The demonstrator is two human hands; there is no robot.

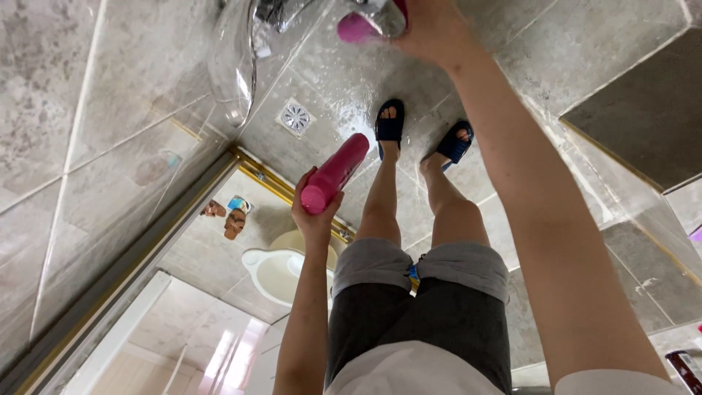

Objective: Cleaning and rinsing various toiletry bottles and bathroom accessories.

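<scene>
Gripping a glossy pink cylindrical bottle (336,172), left hand (316,217), rounded cap end

Soft, even daylight fills a tiled bathroom, brightest at the lower left beyond the gold door rail (281,189). The wet floor (344,95) around the drain (295,118) shows pale glare. Shadows are faint. Wide-angle distortion bends the tile lines near the edges. The picture is mostly sharp, softer at the top edge.
</scene>
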